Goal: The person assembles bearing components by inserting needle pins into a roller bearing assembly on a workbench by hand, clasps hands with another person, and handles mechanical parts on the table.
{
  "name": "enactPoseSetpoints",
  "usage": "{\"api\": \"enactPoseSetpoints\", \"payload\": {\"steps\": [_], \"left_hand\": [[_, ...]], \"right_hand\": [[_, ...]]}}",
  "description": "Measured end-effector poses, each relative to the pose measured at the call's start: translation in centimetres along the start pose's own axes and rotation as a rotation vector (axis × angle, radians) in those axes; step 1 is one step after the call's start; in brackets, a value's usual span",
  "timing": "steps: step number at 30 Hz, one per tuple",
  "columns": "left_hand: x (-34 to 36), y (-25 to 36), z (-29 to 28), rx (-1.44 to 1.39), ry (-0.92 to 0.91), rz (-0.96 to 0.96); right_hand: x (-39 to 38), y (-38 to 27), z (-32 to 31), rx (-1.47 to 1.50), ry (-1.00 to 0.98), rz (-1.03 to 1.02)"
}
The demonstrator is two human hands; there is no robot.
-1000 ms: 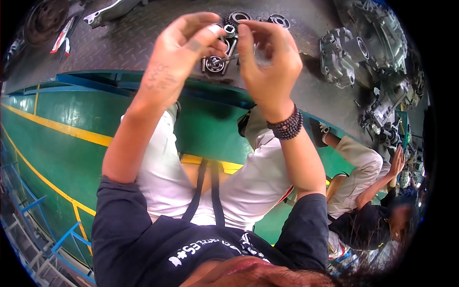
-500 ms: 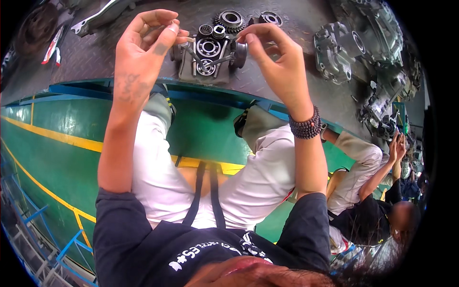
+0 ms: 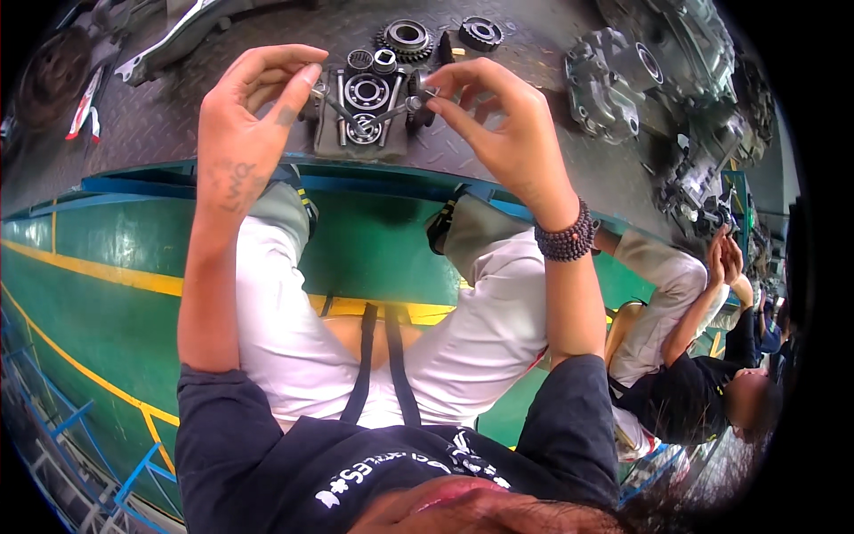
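Note:
My left hand is at the left of a small group of metal parts, thumb and fingers bent together by a bolt end. What they hold, if anything, I cannot make out. My right hand, a beaded bracelet at its wrist, pinches a small metal piece beside a dark gear. Between the hands a dark pad carries an upper ball bearing and a lower ball bearing. A left bolt and a right bolt flank them; two slanting bolts meet over the lower bearing.
Two sockets, a ribbed one and a square-holed one, stand behind the bearings. A larger gear and a smaller gear lie farther back. Metal housings occupy the right; another person's hands are beyond.
The view has shifted slightly. My left hand has come down beside the parts. My right fingers have left the gear's rim and closed on a small metal piece.

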State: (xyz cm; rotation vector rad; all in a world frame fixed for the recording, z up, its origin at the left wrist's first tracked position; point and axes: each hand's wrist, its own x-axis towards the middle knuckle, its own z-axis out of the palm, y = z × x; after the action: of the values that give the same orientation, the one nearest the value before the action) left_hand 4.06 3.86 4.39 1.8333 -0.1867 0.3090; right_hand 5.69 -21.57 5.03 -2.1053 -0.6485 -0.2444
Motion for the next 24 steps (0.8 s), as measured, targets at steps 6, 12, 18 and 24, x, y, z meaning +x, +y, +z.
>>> {"api": "enactPoseSetpoints", "payload": {"steps": [6,12,18,24], "left_hand": [[0.3,0.8,0.1,0.107,-0.034,-0.002],[-0.6,1.5,0.7,0.032,-0.001,-0.032],[-2.0,3.1,3.7,-0.223,-0.164,-0.032],[-2.5,2.0,4.1,-0.152,-0.085,0.059]], "right_hand": [[0.3,-0.1,0.2,-0.024,0.019,-0.036],[0.4,0.0,0.7,0.016,0.142,-0.27],[-0.7,-2.1,0.6,0.068,0.182,-0.195],[-0.8,-2.0,0.5,0.071,0.173,-0.194]]}}
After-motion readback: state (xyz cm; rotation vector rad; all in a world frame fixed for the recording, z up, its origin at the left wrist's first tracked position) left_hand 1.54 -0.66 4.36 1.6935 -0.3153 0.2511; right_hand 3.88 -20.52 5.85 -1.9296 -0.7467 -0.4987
